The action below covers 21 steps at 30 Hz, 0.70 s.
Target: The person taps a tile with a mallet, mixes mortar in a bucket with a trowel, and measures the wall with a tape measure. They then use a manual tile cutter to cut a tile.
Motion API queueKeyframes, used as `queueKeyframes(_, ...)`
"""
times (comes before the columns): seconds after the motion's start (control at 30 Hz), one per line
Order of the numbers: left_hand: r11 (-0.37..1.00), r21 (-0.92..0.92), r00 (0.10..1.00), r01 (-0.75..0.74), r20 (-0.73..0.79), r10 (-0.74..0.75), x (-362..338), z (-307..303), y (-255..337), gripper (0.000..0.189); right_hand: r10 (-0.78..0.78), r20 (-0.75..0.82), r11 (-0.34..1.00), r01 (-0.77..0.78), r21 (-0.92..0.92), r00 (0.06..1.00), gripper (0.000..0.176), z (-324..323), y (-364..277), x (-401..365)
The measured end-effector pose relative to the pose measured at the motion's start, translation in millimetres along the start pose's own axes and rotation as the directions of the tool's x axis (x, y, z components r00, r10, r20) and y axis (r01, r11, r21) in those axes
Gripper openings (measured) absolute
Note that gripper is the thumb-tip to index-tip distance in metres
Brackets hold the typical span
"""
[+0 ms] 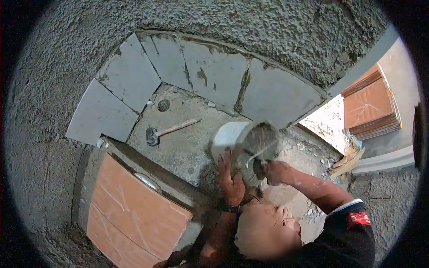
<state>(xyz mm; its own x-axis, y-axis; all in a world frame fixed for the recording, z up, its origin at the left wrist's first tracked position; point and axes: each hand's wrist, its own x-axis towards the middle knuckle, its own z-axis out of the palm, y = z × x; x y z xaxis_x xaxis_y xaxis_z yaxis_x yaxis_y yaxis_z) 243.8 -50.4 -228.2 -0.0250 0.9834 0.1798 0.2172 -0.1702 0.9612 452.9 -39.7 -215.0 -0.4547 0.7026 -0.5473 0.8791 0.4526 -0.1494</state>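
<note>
A white bucket [227,134], smeared with grey mortar, is tilted with its mouth toward the right. My left hand [231,185] presses against its near outer wall, fingers along the side, steadying it. At the bucket's mouth, my right hand [275,173] is closed round what looks like a trowel [258,169], blurred and partly hidden by the fist. Grey mortar coats the inside of the bucket. On the floor to the left lies a hammer [153,136] with a dark head and wooden handle.
Pale tiles [214,67] line the lower wall below rough grey plaster [223,18]. A round drain [164,105] is set in the concrete floor. Orange-brown tiles [134,214] lie at the lower left, beyond a low kerb [152,165]. More tiles [371,105] are stacked at the right by torn cardboard [348,161].
</note>
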Motion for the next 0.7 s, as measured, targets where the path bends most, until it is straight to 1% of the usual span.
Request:
queueKeyframes(0.03, 0.999, -0.003, 0.999, -0.036, 0.017, 0.036, -1, -1, 2, 0.059, -0.063, 0.007, 0.998, 0.063, -0.007, 0.998, 0.023, 15, 6, 1)
queueKeyframes(0.07, 0.999, -0.004, 0.999, -0.039, 0.011, 0.039, 0, -1, 2, 0.059, -0.125, 0.014, 0.992, 0.126, -0.013, 0.992, 0.021, 29, 10, 2)
queueKeyframes(0.1, 0.998, -0.046, 0.999, -0.038, 0.024, 0.039, 3, -4, 2, 0.058, -0.303, 0.006, 0.952, 0.302, 0.041, 0.953, 0.024, 51, 20, 10)
queueKeyframes(0.13, 0.996, -0.087, 0.999, -0.038, 0.029, 0.04, 6, -6, 2, 0.058, -0.336, 0.081, 0.936, 0.324, 0.134, 0.938, 0.028, 50, 21, 15)
queueKeyframes(0.17, 0.995, -0.084, 0.999, -0.045, -0.006, 0.044, 9, -6, 0, 0.058, -0.367, 0.154, 0.916, 0.329, 0.228, 0.917, 0.032, 46, 20, 19)
queueKeyframes(0.2, 0.986, -0.166, 1.0, -0.011, -0.025, 0.007, 8, -6, -4, 0.058, -0.273, 0.33, 0.931, 0.162, 0.327, 0.904, 0.038, 23, 12, 16)
queueKeyframes(0.23, 0.97, -0.243, 0.998, 0.013, -0.06, -0.028, 11, -8, -7, 0.057, -0.211, 0.346, 0.872, 0.016, 0.489, 0.914, 0.035, 0, 9, 8)
queueKeyframes(0.27, 0.973, -0.229, 0.989, 0.001, -0.145, -0.035, 15, -8, -7, 0.057, -0.254, 0.288, 0.839, 0.062, 0.541, 0.923, 0.034, 5, 21, 7)
queueKeyframes(0.3, 0.997, -0.075, 0.99, 0.004, -0.139, -0.014, 19, -7, -6, 0.056, -0.296, 0.229, 0.802, 0.111, 0.588, 0.927, 0.032, 10, 34, 6)
queueKeyframes(0.37, 0.994, 0.089, 0.975, 0.067, -0.219, -0.046, 33, -11, 3, 0.055, -0.203, 0.385, 0.862, -0.022, 0.507, 0.9, 0.034, -42, 24, 17)
queueKeyframes(0.4, 0.997, 0.041, 0.976, 0.059, -0.212, -0.049, 38, -14, 12, 0.058, 0.077, 0.623, 0.859, -0.368, 0.355, 0.779, 0.036, -103, -10, 14)
queueKeyframes(0.43, 0.999, -0.003, 0.98, 0.044, -0.195, -0.043, 42, -20, 19, 0.062, 0.046, 0.635, 0.895, -0.314, 0.316, 0.771, 0.036, -105, 3, 27)
queueKeyframes(0.47, 0.998, 0.01, 0.965, 0.066, -0.254, -0.061, 47, -27, 22, 0.062, 0.025, 0.645, 0.867, -0.338, 0.366, 0.764, 0.039, -92, 33, 34)
queueKeyframes(0.53, 0.948, -0.099, 0.94, 0.304, -0.128, -0.315, 65, -47, 27, 0.062, -0.004, 0.653, 0.861, -0.33, 0.388, 0.757, 0.043, -71, 73, 54)
queueKeyframes(0.57, 0.916, 0.096, 0.917, 0.39, -0.134, -0.376, 78, -56, 36, 0.064, -0.006, 0.709, 0.823, -0.399, 0.404, 0.705, 0.045, -62, 92, 66)
queueKeyframes(0.6, 0.91, 0.082, 0.904, 0.407, -0.181, -0.388, 83, -52, 29, 0.064, -0.007, 0.763, 0.778, -0.475, 0.41, 0.647, 0.047, -50, 108, 78)
queueKeyframes(0.67, 0.855, 0.284, 0.892, 0.433, -0.274, -0.36, 92, -38, 15, 0.069, -0.015, 0.851, 0.644, -0.646, 0.411, 0.526, 0.05, -24, 135, 87)
queueKeyframes(0.7, 0.852, 0.284, 0.887, 0.44, -0.286, -0.363, 92, -36, 13, 0.062, -0.027, 0.884, 0.561, -0.725, 0.4, 0.467, 0.052, -20, 140, 90)
